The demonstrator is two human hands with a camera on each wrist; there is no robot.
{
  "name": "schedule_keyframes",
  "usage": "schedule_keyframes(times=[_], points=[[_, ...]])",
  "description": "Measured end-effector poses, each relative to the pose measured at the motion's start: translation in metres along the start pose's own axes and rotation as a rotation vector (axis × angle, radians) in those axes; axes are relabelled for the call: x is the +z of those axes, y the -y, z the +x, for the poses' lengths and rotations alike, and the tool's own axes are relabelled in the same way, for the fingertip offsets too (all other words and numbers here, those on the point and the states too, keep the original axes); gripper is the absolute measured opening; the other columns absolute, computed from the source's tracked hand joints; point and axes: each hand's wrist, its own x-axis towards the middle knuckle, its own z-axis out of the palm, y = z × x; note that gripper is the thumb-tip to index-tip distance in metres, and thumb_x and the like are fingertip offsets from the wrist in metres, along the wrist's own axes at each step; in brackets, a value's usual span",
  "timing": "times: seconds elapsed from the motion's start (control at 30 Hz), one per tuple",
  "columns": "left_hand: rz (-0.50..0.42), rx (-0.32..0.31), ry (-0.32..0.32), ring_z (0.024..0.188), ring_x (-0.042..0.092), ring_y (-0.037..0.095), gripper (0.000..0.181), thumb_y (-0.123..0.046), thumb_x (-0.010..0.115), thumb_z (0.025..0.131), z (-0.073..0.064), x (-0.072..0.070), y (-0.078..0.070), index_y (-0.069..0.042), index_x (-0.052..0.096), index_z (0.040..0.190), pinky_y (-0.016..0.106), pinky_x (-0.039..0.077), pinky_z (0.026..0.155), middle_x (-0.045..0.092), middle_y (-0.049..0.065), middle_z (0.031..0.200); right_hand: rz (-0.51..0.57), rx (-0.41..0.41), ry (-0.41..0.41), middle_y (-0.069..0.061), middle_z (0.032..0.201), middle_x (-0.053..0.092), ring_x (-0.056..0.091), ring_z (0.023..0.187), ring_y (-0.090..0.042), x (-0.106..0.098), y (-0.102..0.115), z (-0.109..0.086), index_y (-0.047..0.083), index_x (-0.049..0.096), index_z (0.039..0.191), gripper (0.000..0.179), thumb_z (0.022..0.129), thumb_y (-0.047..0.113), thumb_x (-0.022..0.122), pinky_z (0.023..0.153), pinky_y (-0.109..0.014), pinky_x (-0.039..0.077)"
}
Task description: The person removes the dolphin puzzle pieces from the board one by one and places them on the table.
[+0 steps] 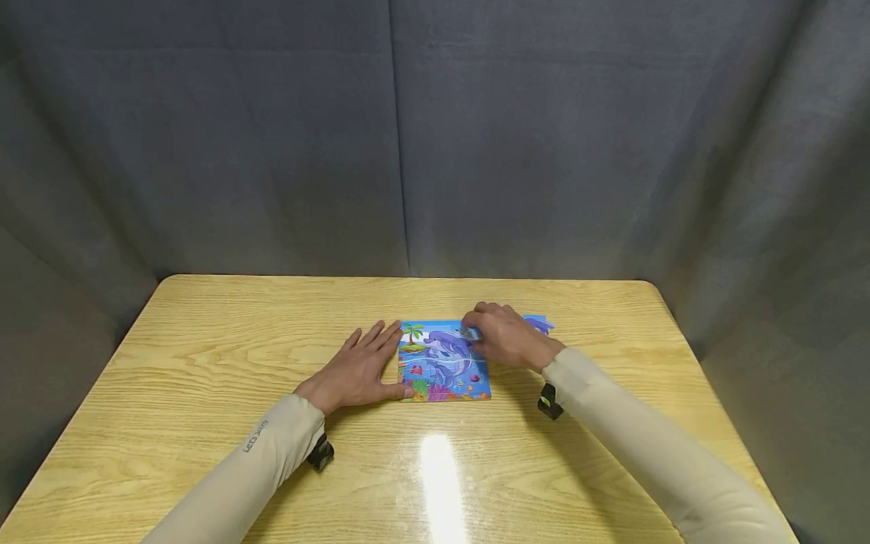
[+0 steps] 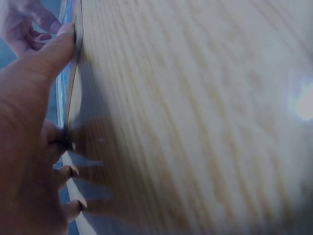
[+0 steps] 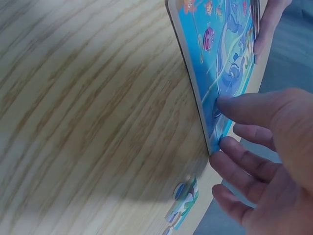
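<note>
A jigsaw puzzle (image 1: 445, 370) with dolphins, a palm tree and coral lies flat on the table, most of its picture filled in. My left hand (image 1: 356, 370) braces its left side, fingers spread along the edge and thumb on the lower left corner. Over the upper right corner my right hand (image 1: 506, 336) bends its fingers and pinches a puzzle piece, largely covered by the fingers. In the right wrist view the right thumb (image 3: 249, 107) touches the blue picture, with the fingertips at the board's corner. Loose puzzle pieces (image 1: 538, 323) lie just beyond the right hand.
The wooden table (image 1: 204, 332) has rounded far corners and a bright light reflection near its front. Grey curtains (image 1: 272, 151) hang behind it and at both sides. Black wrist cameras sit under both sleeves.
</note>
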Motion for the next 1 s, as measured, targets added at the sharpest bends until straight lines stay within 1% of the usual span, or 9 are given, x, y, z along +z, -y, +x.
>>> schedule_keyframes(times=[0.2, 0.4, 0.5, 0.67, 0.8, 1.0], points=[[0.003, 0.003, -0.004, 0.169, 0.011, 0.036, 0.109, -0.074, 0.061, 0.096, 0.0, -0.001, -0.001, -0.007, 0.02, 0.171, 0.065, 0.012, 0.135, 0.014, 0.008, 0.182, -0.022, 0.045, 0.029, -0.012, 0.128, 0.071, 0.065, 0.119, -0.031, -0.002, 0.007, 0.001, 0.009, 0.071, 0.134, 0.039, 0.098, 0.021, 0.079, 0.099, -0.052, 0.048], [0.0, -0.001, 0.0, 0.17, 0.011, 0.036, 0.11, -0.076, 0.061, 0.095, 0.0, 0.0, -0.001, -0.008, 0.019, 0.172, 0.065, 0.012, 0.135, 0.013, 0.007, 0.182, -0.09, 0.044, 0.042, -0.012, 0.124, 0.072, 0.066, 0.114, -0.03, -0.002, 0.012, 0.003, 0.008, 0.07, 0.135, 0.04, 0.098, 0.022, 0.079, 0.096, -0.051, 0.047], [-0.006, -0.006, 0.002, 0.17, 0.01, 0.035, 0.11, -0.076, 0.061, 0.095, 0.0, 0.0, -0.001, -0.009, 0.019, 0.172, 0.065, 0.011, 0.135, 0.013, 0.006, 0.182, -0.118, 0.049, 0.05, -0.012, 0.124, 0.072, 0.066, 0.112, -0.029, -0.002, 0.014, 0.006, 0.008, 0.069, 0.136, 0.041, 0.099, 0.023, 0.079, 0.096, -0.051, 0.048], [-0.009, -0.001, 0.0, 0.169, 0.011, 0.036, 0.11, -0.075, 0.061, 0.095, 0.0, 0.002, 0.0, -0.008, 0.02, 0.172, 0.066, 0.012, 0.135, 0.013, 0.007, 0.182, -0.1, 0.073, 0.075, -0.012, 0.126, 0.068, 0.064, 0.113, -0.03, -0.001, 0.015, 0.007, 0.009, 0.067, 0.139, 0.042, 0.101, 0.023, 0.076, 0.097, -0.051, 0.048], [-0.004, 0.0, -0.002, 0.17, 0.011, 0.036, 0.11, -0.075, 0.061, 0.095, 0.0, 0.002, -0.001, -0.008, 0.02, 0.172, 0.066, 0.011, 0.135, 0.013, 0.007, 0.182, -0.083, 0.088, 0.076, -0.012, 0.126, 0.067, 0.062, 0.111, -0.028, 0.0, 0.014, 0.007, 0.008, 0.066, 0.141, 0.044, 0.101, 0.023, 0.076, 0.096, -0.048, 0.047], [-0.005, 0.001, -0.005, 0.169, 0.012, 0.037, 0.109, -0.075, 0.062, 0.095, -0.001, 0.001, -0.002, -0.008, 0.02, 0.171, 0.066, 0.012, 0.135, 0.014, 0.008, 0.182, -0.109, 0.095, 0.072, -0.014, 0.129, 0.066, 0.062, 0.112, -0.028, 0.0, 0.014, 0.009, 0.005, 0.066, 0.143, 0.049, 0.099, 0.025, 0.078, 0.097, -0.049, 0.049]])
